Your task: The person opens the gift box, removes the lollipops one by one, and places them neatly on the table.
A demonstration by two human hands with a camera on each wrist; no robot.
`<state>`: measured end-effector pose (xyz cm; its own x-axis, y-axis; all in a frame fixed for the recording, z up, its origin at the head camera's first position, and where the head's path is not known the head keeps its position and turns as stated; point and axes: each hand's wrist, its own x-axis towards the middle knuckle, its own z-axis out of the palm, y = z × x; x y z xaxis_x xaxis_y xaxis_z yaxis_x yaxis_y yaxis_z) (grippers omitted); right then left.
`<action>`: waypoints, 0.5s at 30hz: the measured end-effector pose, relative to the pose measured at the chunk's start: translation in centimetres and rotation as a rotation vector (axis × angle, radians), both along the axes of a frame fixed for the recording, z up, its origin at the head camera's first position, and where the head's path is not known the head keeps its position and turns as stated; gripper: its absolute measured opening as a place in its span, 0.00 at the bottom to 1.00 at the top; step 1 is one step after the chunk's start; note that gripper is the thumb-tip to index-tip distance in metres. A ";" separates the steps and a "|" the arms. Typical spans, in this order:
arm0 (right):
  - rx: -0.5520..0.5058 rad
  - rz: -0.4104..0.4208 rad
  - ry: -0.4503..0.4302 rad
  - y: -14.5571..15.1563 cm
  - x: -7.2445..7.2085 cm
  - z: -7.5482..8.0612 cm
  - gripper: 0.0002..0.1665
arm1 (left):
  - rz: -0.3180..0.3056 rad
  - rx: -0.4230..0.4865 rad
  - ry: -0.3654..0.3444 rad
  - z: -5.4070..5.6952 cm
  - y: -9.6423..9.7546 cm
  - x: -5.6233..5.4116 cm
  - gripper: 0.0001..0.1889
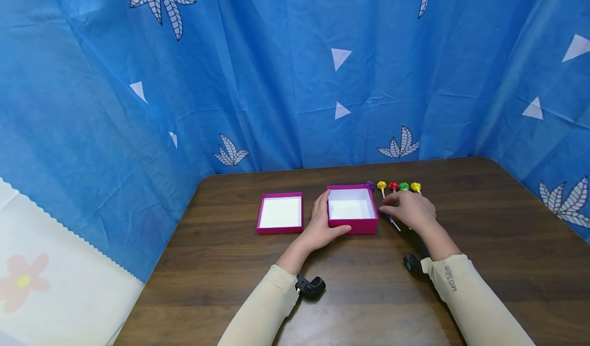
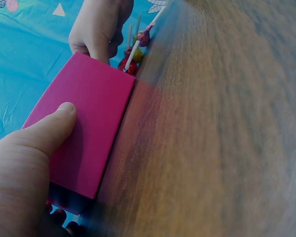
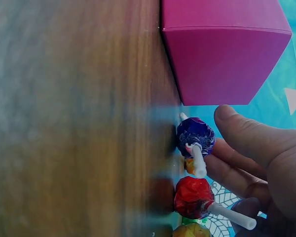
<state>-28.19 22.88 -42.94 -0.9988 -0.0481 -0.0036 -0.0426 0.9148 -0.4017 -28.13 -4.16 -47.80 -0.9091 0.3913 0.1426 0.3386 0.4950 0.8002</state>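
Note:
My left hand (image 1: 319,229) holds an open magenta box (image 1: 354,226) with a white inside, its fingers along the left wall and its thumb across the front wall. In the left wrist view that thumb (image 2: 56,126) lies flat on the magenta side. My right hand (image 1: 412,210) hovers over the lollipops just right of the box. Seen from the right wrist, its thumb and fingers are apart beside a purple-wrapped lollipop (image 3: 193,136), with nothing pinched between them. A red lollipop (image 3: 191,196) lies next to that one, its white stick pointing toward the hand.
A shallow magenta lid (image 1: 279,212) with a white inside lies left of the box. Behind my right hand is a row of lollipops, among them a red one (image 1: 393,186) and a green one (image 1: 403,186). Blue curtain (image 1: 286,80) hangs behind the brown wooden table (image 1: 364,295).

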 end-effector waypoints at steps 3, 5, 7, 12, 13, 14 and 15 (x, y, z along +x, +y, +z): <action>-0.005 -0.005 0.009 0.0 0.0 0.1 0.25 | 0.004 0.002 0.002 0.0 0.0 0.0 0.59; -0.016 -0.011 0.019 -0.1 0.1 0.2 0.25 | 0.005 -0.001 0.002 0.0 0.1 0.0 0.59; -0.032 -0.020 0.039 -0.1 0.2 0.3 0.25 | 0.007 -0.004 0.001 -0.1 0.1 0.0 0.59; -0.063 -0.052 0.131 -0.5 0.6 0.7 0.25 | -0.002 0.001 0.000 -0.1 0.0 0.1 0.60; -0.060 -0.058 0.158 -0.6 0.7 0.9 0.25 | -0.003 0.006 -0.004 0.0 -0.1 0.2 0.60; -0.054 -0.063 0.186 -0.8 0.8 1.2 0.25 | -0.003 0.008 -0.007 0.1 -0.1 0.2 0.60; -0.042 -0.066 0.214 -0.9 1.0 1.5 0.25 | 0.002 0.006 -0.009 0.2 -0.2 0.2 0.60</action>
<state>-27.23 21.95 -41.42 -0.9776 0.0216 0.2096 -0.0718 0.9011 -0.4276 -27.89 -4.36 -47.59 -0.9111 0.3889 0.1367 0.3304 0.4907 0.8062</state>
